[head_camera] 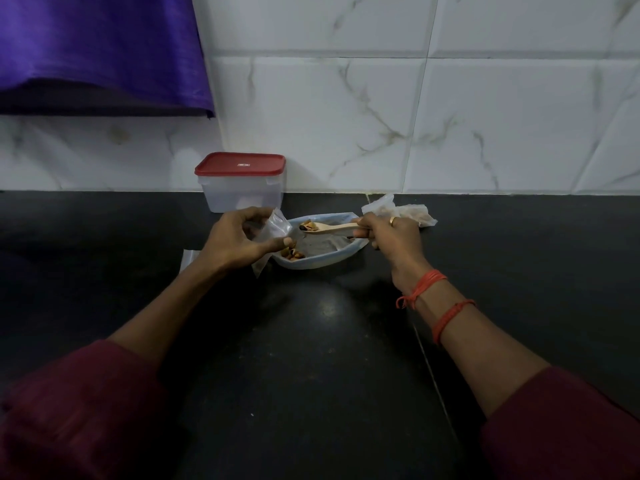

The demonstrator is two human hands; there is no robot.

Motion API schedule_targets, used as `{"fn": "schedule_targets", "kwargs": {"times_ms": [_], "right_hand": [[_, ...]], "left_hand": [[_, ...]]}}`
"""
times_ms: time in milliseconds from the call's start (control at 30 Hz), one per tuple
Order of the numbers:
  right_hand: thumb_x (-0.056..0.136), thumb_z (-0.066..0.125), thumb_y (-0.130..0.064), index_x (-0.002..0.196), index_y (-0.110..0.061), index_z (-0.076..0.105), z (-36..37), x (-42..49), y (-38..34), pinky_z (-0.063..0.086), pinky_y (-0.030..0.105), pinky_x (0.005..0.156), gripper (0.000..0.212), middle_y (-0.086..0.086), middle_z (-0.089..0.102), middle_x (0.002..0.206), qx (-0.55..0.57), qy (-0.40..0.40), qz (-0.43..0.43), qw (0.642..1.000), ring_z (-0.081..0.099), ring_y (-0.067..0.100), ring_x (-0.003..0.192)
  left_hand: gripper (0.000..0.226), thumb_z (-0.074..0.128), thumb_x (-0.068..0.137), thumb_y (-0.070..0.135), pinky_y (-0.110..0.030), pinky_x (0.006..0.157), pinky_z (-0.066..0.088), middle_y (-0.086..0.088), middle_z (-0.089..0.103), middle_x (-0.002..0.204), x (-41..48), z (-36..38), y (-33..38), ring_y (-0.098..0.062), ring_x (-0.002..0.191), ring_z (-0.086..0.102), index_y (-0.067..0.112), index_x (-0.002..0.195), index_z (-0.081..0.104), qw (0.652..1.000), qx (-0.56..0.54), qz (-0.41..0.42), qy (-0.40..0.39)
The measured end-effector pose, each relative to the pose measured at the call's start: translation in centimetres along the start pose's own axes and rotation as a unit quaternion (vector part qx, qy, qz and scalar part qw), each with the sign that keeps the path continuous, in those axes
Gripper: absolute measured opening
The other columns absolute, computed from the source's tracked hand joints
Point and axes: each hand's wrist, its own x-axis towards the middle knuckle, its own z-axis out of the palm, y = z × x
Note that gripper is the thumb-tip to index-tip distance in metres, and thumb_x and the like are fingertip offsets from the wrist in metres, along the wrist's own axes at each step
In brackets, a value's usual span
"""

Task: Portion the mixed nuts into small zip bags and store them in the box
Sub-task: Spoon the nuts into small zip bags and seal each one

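My left hand (239, 239) pinches a small clear zip bag (272, 230) and holds it up beside a pale blue dish (318, 263) with mixed nuts (293, 252) in it. My right hand (391, 237) grips the handle of a wooden spoon (329, 227). The spoon's bowl carries a few nuts and hovers over the dish, close to the bag's mouth. A clear plastic box (240, 183) with a red lid stands shut against the wall, behind my left hand.
Filled clear bags (408, 211) lie behind my right hand near the wall. Another flat clear bag (188, 259) lies under my left wrist. The black countertop (311, 358) meets a white tiled wall. A purple cloth (100, 53) hangs at the upper left.
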Motion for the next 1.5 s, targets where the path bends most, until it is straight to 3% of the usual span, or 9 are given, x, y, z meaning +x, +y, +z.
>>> {"fn": "schedule_targets", "kwargs": {"times_ms": [433,533,633,700,800,933,1100,1267,1500], "right_hand": [[0.092,0.071,-0.021,0.105,-0.021,0.078,1.6,-2.0,-0.9,0.053,0.019,0.072,0.014,-0.007,0.077,0.081,-0.063,-0.094,-0.205,0.972,0.071,0.004,0.084],[0.09,0.075,-0.025,0.109,-0.027,0.078,1.6,-1.9,-0.6,0.057,0.031,0.077,0.019,-0.011,0.077,0.088,-0.159,-0.112,-0.325,0.926,0.071,0.008,0.082],[0.089,0.072,-0.04,0.109,-0.041,0.075,1.6,-2.1,-0.4,0.042,0.047,0.094,0.021,-0.018,0.075,0.086,-0.259,-0.067,-0.392,0.88,0.065,0.001,0.081],[0.088,0.071,-0.043,0.109,-0.046,0.072,1.5,-2.2,-0.4,0.034,0.048,0.097,0.021,-0.02,0.075,0.084,-0.269,-0.038,-0.389,0.881,0.061,0.0,0.082],[0.086,0.068,-0.05,0.104,-0.057,0.068,1.5,-2.3,-0.7,0.046,0.051,0.094,0.02,-0.021,0.075,0.089,-0.22,-0.05,-0.369,0.902,0.067,0.005,0.086],[0.088,0.077,-0.02,0.108,-0.027,0.077,1.2,-2.6,-1.2,0.059,0.026,0.083,0.021,-0.01,0.077,0.094,-0.134,-0.069,-0.297,0.943,0.071,0.003,0.09],[0.09,0.07,-0.012,0.091,-0.028,0.076,0.9,-2.2,-1.7,0.058,0.029,0.084,0.017,-0.005,0.077,0.075,-0.039,-0.014,-0.182,0.982,0.07,-0.001,0.079],[0.084,0.068,-0.03,0.071,-0.036,0.07,0.4,-1.5,-1.1,0.06,0.041,0.076,0.015,-0.008,0.073,0.065,-0.133,0.075,-0.205,0.967,0.072,0.009,0.072],[0.083,0.064,-0.04,0.082,-0.028,0.077,0.8,-1.6,-0.3,0.059,0.044,0.077,0.018,-0.009,0.072,0.067,-0.253,0.028,-0.235,0.938,0.07,0.01,0.075]], "left_hand": [[0.072,0.084,0.072,0.04,-0.015,0.08,0.046,-0.001,0.063,0.125,-0.6,0.5,0.9,-0.014,0.108,0.058,0.02,0.135,0.057,0.997,0.02,0.062,0.035],[0.071,0.082,0.071,0.044,-0.021,0.083,0.05,-0.001,0.065,0.123,-0.4,0.3,0.8,-0.016,0.108,0.06,0.019,0.134,0.058,0.997,0.008,0.062,0.039],[0.074,0.079,0.069,0.049,-0.022,0.084,0.051,-0.001,0.066,0.122,-0.4,0.1,0.7,-0.015,0.108,0.062,0.018,0.133,0.059,0.998,-0.007,0.055,0.033],[0.077,0.077,0.067,0.053,-0.025,0.085,0.053,-0.001,0.067,0.121,-0.4,0.0,0.7,-0.015,0.107,0.062,0.018,0.133,0.059,0.998,-0.012,0.055,0.031],[0.077,0.077,0.066,0.053,-0.033,0.09,0.055,-0.001,0.067,0.12,-0.5,0.0,0.8,-0.015,0.108,0.063,0.018,0.133,0.059,0.998,-0.024,0.053,0.03],[0.078,0.077,0.065,0.051,-0.037,0.09,0.056,-0.002,0.067,0.121,-0.5,0.0,1.0,-0.016,0.107,0.063,0.019,0.133,0.059,0.998,-0.031,0.042,0.035],[0.068,0.082,0.073,0.041,-0.04,0.091,0.057,-0.002,0.067,0.122,-0.3,0.0,0.4,-0.017,0.108,0.064,0.02,0.134,0.058,0.998,-0.029,0.032,0.045],[0.071,0.079,0.072,0.045,-0.036,0.091,0.056,-0.004,0.067,0.123,-0.2,0.0,0.2,-0.017,0.108,0.064,0.018,0.134,0.058,0.998,-0.034,0.025,0.044],[0.061,0.079,0.077,0.038,-0.02,0.08,0.05,0.004,0.066,0.115,0.0,0.0,0.2,-0.007,0.101,0.062,0.02,0.132,0.059,0.999,-0.036,0.025,0.023]]}}
